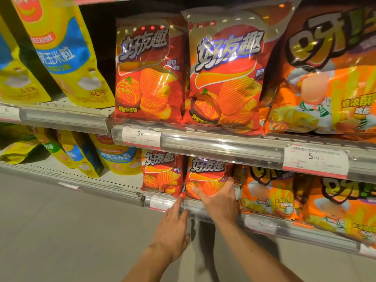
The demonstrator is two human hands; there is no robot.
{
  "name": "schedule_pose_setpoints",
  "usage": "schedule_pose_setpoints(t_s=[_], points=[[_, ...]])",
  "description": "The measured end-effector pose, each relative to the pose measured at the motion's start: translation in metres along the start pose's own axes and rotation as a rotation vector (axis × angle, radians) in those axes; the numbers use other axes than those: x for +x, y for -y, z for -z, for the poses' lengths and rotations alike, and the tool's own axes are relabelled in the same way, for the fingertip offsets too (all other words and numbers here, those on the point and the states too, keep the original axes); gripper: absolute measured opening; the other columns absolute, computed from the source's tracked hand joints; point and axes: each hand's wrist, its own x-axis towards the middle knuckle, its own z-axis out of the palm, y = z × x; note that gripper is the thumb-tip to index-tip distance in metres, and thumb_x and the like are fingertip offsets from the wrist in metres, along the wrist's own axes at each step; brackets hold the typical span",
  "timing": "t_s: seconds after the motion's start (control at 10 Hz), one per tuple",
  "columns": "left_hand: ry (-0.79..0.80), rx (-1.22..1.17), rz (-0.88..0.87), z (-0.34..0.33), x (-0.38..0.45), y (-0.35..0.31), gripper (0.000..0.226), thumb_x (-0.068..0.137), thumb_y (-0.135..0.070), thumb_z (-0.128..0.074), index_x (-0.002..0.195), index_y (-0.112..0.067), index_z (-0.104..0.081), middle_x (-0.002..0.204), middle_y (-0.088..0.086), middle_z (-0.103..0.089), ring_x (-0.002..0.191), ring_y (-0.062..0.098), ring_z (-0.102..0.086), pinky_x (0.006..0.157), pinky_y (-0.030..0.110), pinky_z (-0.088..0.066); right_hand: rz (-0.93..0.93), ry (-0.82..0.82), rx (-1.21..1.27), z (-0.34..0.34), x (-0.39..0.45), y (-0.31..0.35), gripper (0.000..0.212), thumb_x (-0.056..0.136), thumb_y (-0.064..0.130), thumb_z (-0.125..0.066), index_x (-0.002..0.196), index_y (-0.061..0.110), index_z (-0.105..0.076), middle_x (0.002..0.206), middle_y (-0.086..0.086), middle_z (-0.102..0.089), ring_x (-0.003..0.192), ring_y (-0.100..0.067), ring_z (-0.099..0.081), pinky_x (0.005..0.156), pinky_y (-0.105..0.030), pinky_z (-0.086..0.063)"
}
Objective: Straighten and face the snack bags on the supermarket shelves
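Note:
Two red chip bags stand side by side on the lower shelf: the left red bag and the right red bag. My right hand lies flat on the lower front of the right red bag, thumb pointing left and index finger along the bag's right edge. My left hand reaches toward the shelf rail below the bags, its fingers straight and its fingertips at the rail. Two larger red chip bags stand upright on the upper shelf, facing forward.
Orange snack bags fill the lower shelf to the right and the upper shelf too. Yellow-and-blue corn bags lean at the left on both levels. Price tags hang on the clear rails. Grey floor lies below.

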Motion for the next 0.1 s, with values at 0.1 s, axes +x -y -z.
schedule_pose_setpoints(t_s=[0.1], points=[[0.013,-0.119,0.044,0.0053,0.0033,0.0003,0.066,0.093,-0.036,-0.062,0.15,-0.024,-0.031,0.164,-0.008,0.013,0.149,0.022,-0.023,0.12,0.031,-0.024,-0.042,0.052,0.095,0.0045,0.0008,-0.0028,0.123,0.056,0.075,-0.082,0.149,0.016,-0.028,0.138,-0.009,-0.051,0.124,-0.029,-0.055,0.097,-0.045,-0.053]])
